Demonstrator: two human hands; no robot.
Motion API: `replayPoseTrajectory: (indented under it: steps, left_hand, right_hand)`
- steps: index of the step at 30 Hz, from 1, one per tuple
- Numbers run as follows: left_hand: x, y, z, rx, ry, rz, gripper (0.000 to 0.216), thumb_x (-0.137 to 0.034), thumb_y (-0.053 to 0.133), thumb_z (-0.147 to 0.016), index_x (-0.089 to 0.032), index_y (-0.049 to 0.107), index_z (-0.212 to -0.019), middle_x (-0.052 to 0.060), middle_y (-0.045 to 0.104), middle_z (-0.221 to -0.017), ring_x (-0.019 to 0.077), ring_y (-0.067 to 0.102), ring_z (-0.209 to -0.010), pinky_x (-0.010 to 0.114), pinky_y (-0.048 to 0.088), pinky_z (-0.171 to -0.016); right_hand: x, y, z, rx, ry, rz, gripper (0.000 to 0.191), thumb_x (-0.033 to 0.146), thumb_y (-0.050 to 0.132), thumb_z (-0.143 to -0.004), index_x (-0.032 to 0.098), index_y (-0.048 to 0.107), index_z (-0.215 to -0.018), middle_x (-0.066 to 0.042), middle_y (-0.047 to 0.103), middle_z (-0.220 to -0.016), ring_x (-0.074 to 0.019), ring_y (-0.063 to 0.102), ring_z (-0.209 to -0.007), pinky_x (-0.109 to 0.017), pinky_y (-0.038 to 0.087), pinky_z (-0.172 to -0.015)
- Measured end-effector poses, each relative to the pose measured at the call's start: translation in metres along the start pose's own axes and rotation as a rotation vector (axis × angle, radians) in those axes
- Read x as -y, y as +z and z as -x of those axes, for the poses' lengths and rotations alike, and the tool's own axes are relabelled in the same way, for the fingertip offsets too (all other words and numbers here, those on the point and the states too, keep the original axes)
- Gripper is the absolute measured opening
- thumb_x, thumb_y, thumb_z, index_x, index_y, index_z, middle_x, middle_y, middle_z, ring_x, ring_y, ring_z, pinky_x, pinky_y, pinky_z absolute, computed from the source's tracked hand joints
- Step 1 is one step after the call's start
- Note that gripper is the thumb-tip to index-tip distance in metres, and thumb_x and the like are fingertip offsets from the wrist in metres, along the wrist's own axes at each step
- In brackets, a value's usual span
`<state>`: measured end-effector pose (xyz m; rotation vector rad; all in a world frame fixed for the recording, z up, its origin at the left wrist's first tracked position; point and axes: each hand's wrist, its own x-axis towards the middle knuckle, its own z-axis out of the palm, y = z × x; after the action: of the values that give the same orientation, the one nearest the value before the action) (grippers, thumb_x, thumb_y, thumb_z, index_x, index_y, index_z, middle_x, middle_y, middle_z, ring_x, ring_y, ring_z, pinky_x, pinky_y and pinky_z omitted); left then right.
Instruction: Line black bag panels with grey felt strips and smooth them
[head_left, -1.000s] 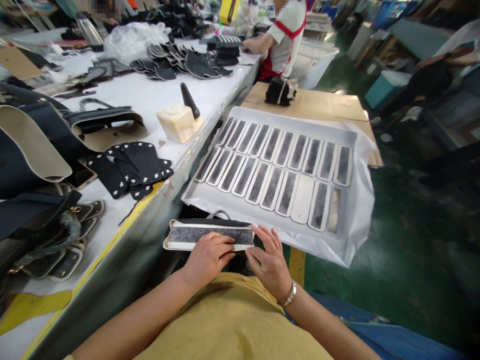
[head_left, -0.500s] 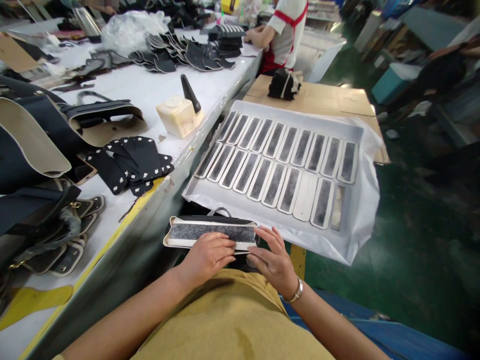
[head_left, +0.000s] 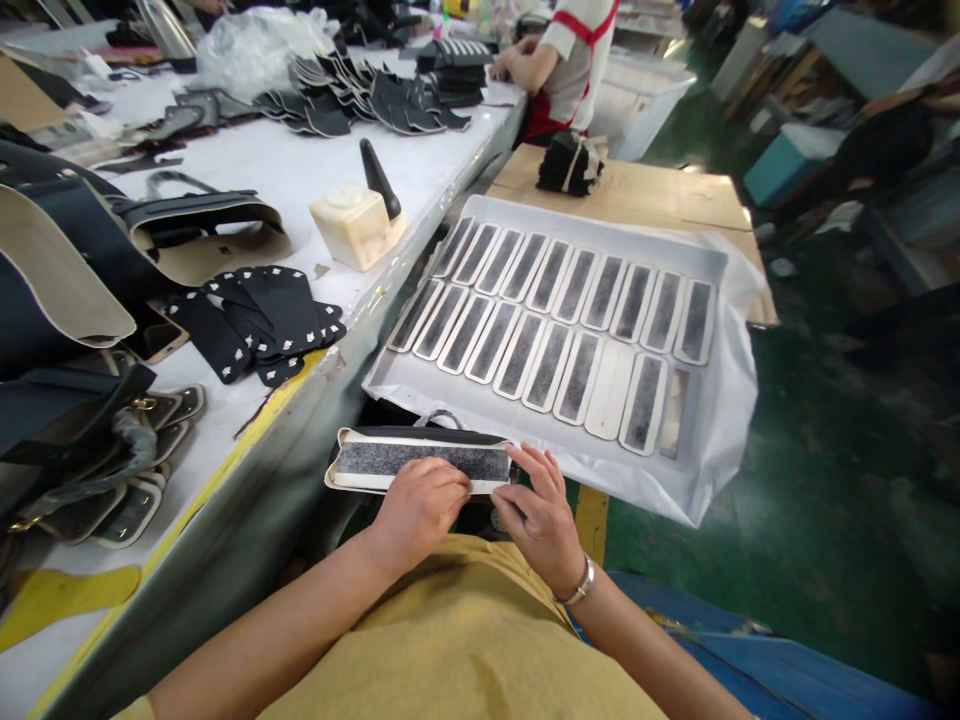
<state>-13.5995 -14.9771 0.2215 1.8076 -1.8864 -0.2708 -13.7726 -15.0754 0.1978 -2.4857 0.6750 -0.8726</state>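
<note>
A long cream strip with a dark grey fuzzy band [head_left: 409, 461] lies across my lap on top of a black piece with a metal ring. My left hand [head_left: 417, 510] presses on the strip's near edge. My right hand [head_left: 537, 512], with a bracelet on the wrist, holds the strip's right end with its fingertips. Just beyond it, a white board [head_left: 480, 404] carries two rows of several similar strips [head_left: 555, 318], one of them turned pale side up.
To my left is a long white table [head_left: 285, 190] with black leather pieces [head_left: 259, 320], a cream block with a black handle [head_left: 358, 220] and bag parts [head_left: 67, 290]. A cardboard box [head_left: 645, 195] lies behind the board. A person in a red apron [head_left: 566, 70] works at the far end.
The view shifted slightly; my hands stay on the strip, with the left fingers sliding a little along its near edge.
</note>
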Motion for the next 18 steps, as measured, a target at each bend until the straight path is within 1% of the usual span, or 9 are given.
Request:
replayPoseTrajectory:
  steps: [5, 9, 11, 14, 15, 17, 18]
  left_hand:
    - [-0.006, -0.003, -0.006, 0.033, -0.073, -0.018, 0.013, -0.018, 0.053, -0.087, -0.018, 0.066, -0.082, 0.0, 0.068, -0.092, 0.0181, 0.054, -0.09, 0.035, 0.04, -0.078]
    - [-0.012, -0.006, -0.011, 0.104, -0.125, -0.057, 0.015, -0.018, 0.052, -0.087, -0.018, 0.063, -0.077, -0.001, 0.066, -0.09, 0.0179, 0.052, -0.09, 0.035, 0.039, -0.077]
    - [-0.013, -0.008, -0.014, 0.141, -0.144, -0.088, 0.016, -0.019, 0.051, -0.087, -0.018, 0.062, -0.076, 0.0, 0.065, -0.089, 0.0183, 0.052, -0.09, 0.035, 0.038, -0.076]
    - [-0.016, -0.01, -0.021, 0.189, -0.183, -0.156, 0.016, -0.02, 0.051, -0.086, -0.018, 0.06, -0.074, 0.001, 0.062, -0.088, 0.02, 0.052, -0.09, 0.035, 0.038, -0.073]
    - [-0.016, -0.011, -0.023, 0.202, -0.196, -0.177, 0.015, -0.02, 0.051, -0.086, -0.018, 0.06, -0.073, 0.002, 0.061, -0.088, 0.0207, 0.052, -0.089, 0.035, 0.038, -0.071]
    - [-0.018, -0.012, -0.025, 0.217, -0.219, -0.207, 0.013, -0.019, 0.051, -0.085, -0.018, 0.058, -0.075, 0.003, 0.06, -0.087, 0.0222, 0.052, -0.089, 0.035, 0.039, -0.069]
    - [-0.019, -0.012, -0.026, 0.222, -0.225, -0.213, 0.012, -0.019, 0.051, -0.085, -0.018, 0.058, -0.075, 0.004, 0.059, -0.087, 0.0226, 0.052, -0.089, 0.035, 0.039, -0.069]
  right_hand:
    - [0.006, 0.005, 0.001, -0.029, 0.029, 0.015, 0.013, 0.015, 0.056, -0.084, 0.019, 0.066, -0.077, -0.01, 0.053, -0.129, -0.0281, 0.04, -0.128, -0.054, 0.029, -0.107]
    - [0.012, 0.007, 0.003, -0.058, 0.041, 0.014, 0.014, 0.01, 0.055, -0.083, 0.017, 0.064, -0.075, -0.011, 0.051, -0.13, -0.0281, 0.037, -0.13, -0.053, 0.03, -0.107]
    - [0.015, 0.008, 0.002, -0.051, 0.061, 0.024, 0.015, 0.01, 0.054, -0.083, 0.017, 0.063, -0.073, -0.012, 0.049, -0.132, -0.0287, 0.034, -0.132, -0.053, 0.03, -0.107]
    - [0.017, 0.011, -0.003, 0.005, 0.139, 0.041, 0.014, 0.012, 0.052, -0.083, 0.016, 0.059, -0.071, -0.013, 0.044, -0.137, -0.0305, 0.028, -0.135, -0.054, 0.03, -0.107]
    - [0.018, 0.011, -0.005, 0.029, 0.172, 0.044, 0.012, 0.012, 0.052, -0.082, 0.016, 0.058, -0.073, -0.014, 0.042, -0.138, -0.0309, 0.027, -0.136, -0.054, 0.03, -0.106]
    - [0.021, 0.011, -0.009, 0.063, 0.235, 0.051, 0.006, 0.012, 0.051, -0.08, 0.015, 0.057, -0.082, -0.019, 0.038, -0.141, -0.0315, 0.027, -0.136, -0.053, 0.033, -0.105]
    - [0.022, 0.011, -0.009, 0.066, 0.255, 0.064, 0.011, 0.012, 0.052, -0.08, 0.013, 0.057, -0.089, -0.021, 0.035, -0.143, -0.0319, 0.027, -0.136, -0.053, 0.034, -0.104]
